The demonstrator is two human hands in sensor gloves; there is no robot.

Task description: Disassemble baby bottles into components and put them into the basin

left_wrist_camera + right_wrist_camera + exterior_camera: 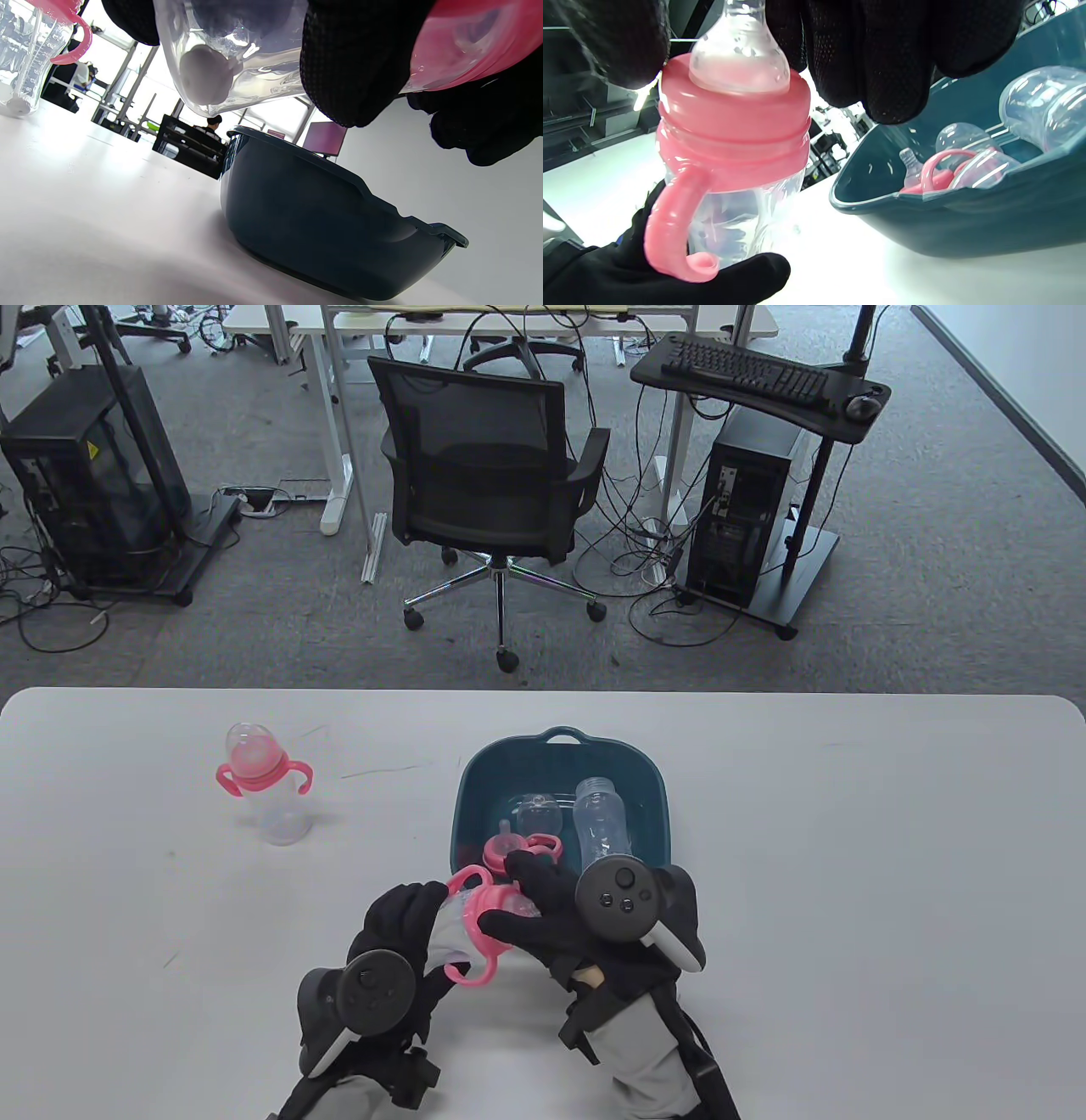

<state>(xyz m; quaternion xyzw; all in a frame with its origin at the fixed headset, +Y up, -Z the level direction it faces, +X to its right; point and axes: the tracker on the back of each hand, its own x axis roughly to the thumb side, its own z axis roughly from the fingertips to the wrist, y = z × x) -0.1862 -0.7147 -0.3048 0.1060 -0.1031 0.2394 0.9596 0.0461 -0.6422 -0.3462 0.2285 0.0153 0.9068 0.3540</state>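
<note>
The baby bottle [475, 918] in work hangs just off the near rim of the teal basin [475, 780], at about 7 o'clock from the basin's centre. The left hand [399, 942] wraps its fingers around the clear body, and the right hand [551, 912] curls over the pink screw collar [734, 123] and silicone nipple [739, 55] from above — a twisting hold, by the look of it.

The bottle looks empty and thin-walled, so probably light and a little springy; squeeze the body hard and it may flex and bind the thread. The smooth clear plastic could slip in a fabric glove, so the firmer purchase is the collar's ring and the pink handles [670, 228], not the soft nipple, which would only deform.

Already in the basin lie a clear bottle body [601, 823], a domed cap [536, 814] and a pink collar with nipple [517, 848]. A second assembled bottle [265, 789] stands well apart, at about 9 o'clock from the basin.
</note>
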